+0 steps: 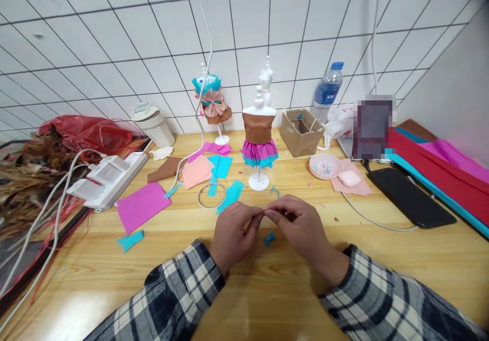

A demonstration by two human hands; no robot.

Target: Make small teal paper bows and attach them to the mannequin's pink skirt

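My left hand [237, 233] and my right hand [300, 227] meet fingertip to fingertip over the wooden table. Both are closed in a pinch; whatever sits between the fingertips is too small to make out. Just below them lies a small blue paper bow [269, 238]. Beyond my hands stands a small mannequin [259, 122] in a brown top and a magenta skirt with a blue hem. Left of my hands are a silvery ring [199, 200], blue paper pieces [231, 194], peach paper [197, 171] and a magenta sheet [143, 206].
A second dressed mannequin [214, 101], a bare white one [266, 78], a cardboard box [303, 139] and a water bottle [327, 92] line the wall. At right are a pink bowl of beads [326, 167] and a black phone [410, 197]. A power strip [114, 180] lies left.
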